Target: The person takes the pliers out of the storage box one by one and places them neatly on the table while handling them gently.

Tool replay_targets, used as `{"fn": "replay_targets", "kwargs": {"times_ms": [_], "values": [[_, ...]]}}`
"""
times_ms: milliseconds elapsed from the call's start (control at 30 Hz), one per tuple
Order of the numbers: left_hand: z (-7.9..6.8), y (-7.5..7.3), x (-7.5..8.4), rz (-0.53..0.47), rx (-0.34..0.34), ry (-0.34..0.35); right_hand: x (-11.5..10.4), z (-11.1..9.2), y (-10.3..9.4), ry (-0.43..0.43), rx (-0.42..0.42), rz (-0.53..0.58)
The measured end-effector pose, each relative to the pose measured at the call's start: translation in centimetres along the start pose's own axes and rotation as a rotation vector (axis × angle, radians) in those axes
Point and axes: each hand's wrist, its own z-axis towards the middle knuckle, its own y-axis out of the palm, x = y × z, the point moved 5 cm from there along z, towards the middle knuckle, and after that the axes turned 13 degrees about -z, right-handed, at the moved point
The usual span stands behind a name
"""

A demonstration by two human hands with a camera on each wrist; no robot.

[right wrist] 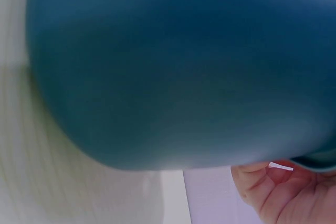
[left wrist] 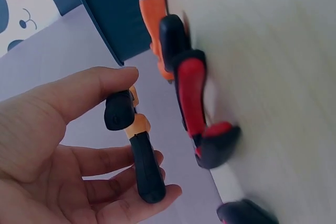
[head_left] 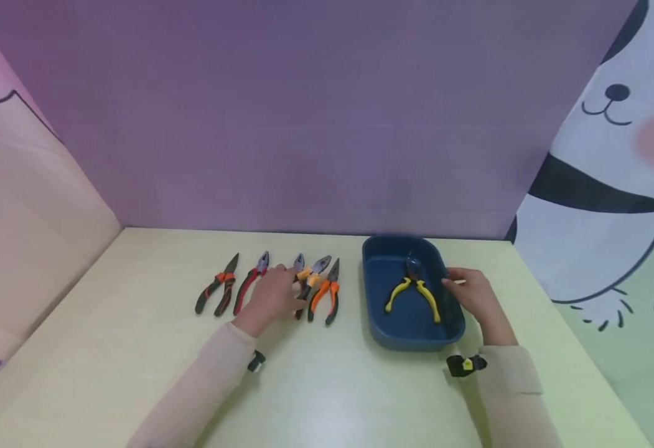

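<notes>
My left hand (head_left: 273, 292) holds a pair of pliers (head_left: 321, 264) with yellow-orange and black handles, raised over the row of tools. In the left wrist view, its thumb presses one handle while the fingers curl against the other handle (left wrist: 148, 171). Below, red-and-black handled pliers (left wrist: 191, 95) lie on the table, partly hidden by the hand in the head view. Orange-handled pliers (head_left: 334, 287) lie just to the right. My right hand (head_left: 475, 295) grips the right rim of a blue bin (head_left: 411, 343). Inside lie yellow-and-black handled pliers (head_left: 430, 300), handles spread.
Farther left on the pale table (head_left: 315, 398) lie red-handled pliers (head_left: 261, 269) and dark pliers with orange stripes (head_left: 229, 281). A purple wall (head_left: 304, 124) rises behind the table's back edge. A panda-printed cloth (head_left: 595, 242) hangs at the right.
</notes>
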Motion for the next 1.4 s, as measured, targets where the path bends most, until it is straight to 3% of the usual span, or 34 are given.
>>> {"fn": "replay_targets", "kwargs": {"times_ms": [467,800,1067,1400], "values": [[-0.3,-1.1,-2.8,-0.002,0.058,-0.035,-0.2,0.1,0.0,-0.015,0.021,0.003],[-1.0,-2.1,-4.1,0.017,0.086,-0.009,-0.2,0.1,-0.1,-0.013,0.018,0.006],[-1.4,-3.0,-5.1,-0.008,0.081,-0.066,0.0,0.0,0.0,-0.009,0.016,0.013],[-1.7,-3.3,-7.3,-0.006,0.113,-0.072,0.0,-0.1,-0.1,-0.035,0.044,0.021]]}}
